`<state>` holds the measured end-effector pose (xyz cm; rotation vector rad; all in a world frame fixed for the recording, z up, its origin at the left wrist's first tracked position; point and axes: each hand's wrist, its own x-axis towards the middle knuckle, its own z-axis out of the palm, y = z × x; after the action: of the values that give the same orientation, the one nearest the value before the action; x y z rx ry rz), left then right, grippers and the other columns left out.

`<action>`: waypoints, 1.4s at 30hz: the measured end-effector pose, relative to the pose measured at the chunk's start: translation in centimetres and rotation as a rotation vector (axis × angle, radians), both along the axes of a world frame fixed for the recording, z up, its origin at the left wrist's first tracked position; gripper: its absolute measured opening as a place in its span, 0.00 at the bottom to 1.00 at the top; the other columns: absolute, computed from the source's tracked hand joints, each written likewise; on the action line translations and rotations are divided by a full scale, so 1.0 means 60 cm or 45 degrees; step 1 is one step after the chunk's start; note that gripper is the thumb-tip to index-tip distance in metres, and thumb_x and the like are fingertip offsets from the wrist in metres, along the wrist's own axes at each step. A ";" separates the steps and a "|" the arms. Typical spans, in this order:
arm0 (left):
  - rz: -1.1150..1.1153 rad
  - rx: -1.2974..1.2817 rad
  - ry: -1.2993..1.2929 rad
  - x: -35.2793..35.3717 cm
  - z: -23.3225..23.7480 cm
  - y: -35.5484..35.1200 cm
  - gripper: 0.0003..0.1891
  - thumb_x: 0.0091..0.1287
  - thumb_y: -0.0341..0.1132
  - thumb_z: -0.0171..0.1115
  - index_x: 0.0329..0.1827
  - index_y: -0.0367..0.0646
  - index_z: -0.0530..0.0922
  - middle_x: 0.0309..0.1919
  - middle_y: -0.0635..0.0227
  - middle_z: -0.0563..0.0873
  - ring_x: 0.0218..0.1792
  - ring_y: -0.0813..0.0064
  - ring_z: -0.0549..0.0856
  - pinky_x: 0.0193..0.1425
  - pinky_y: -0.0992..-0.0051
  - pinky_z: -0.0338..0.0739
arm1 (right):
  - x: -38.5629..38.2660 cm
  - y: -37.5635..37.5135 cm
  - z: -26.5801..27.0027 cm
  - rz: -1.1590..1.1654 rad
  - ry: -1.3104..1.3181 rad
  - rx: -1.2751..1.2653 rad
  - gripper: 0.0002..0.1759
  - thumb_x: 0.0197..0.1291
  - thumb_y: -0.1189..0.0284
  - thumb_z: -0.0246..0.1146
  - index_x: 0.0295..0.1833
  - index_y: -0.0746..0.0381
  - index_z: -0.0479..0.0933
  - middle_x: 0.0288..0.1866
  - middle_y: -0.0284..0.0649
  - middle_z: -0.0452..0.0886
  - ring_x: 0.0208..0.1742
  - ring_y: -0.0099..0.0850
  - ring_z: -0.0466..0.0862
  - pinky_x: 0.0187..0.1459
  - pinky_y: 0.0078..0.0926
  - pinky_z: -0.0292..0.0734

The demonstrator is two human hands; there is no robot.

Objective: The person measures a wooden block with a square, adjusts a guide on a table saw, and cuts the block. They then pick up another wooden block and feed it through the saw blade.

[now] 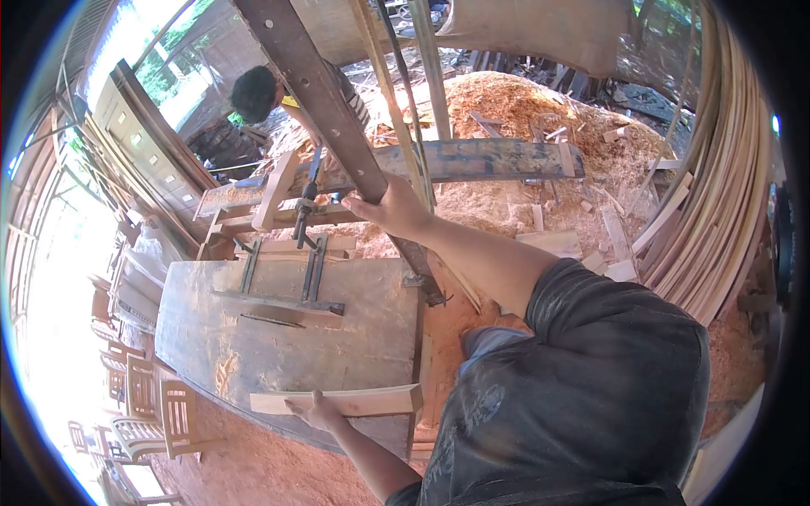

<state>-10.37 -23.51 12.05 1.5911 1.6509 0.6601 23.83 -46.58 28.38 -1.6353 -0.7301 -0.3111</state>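
Dark shirt fills lower right; left hand clasps a curved wooden piece at the dusty worktop edge, lower centre; right hand wraps the dark beam; sawdust heap above.

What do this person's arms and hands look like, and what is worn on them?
Left hand and right hand are bare: no gloves, watch or rings visible. Forearms are uncovered. A dark grey short-sleeved T-shirt with a faint print covers the right upper arm.
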 end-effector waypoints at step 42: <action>0.015 0.089 -0.031 -0.008 -0.033 0.017 0.48 0.65 0.34 0.71 0.90 0.62 0.59 0.86 0.53 0.65 0.78 0.47 0.74 0.82 0.56 0.73 | 0.007 0.010 -0.014 -0.081 -0.047 0.051 0.13 0.67 0.65 0.75 0.43 0.63 0.83 0.32 0.35 0.89 0.34 0.22 0.88 0.38 0.27 0.82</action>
<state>-10.84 -22.48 10.09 1.6172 1.6366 0.7473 24.24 -45.98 27.51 -1.6205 -0.6970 -0.4001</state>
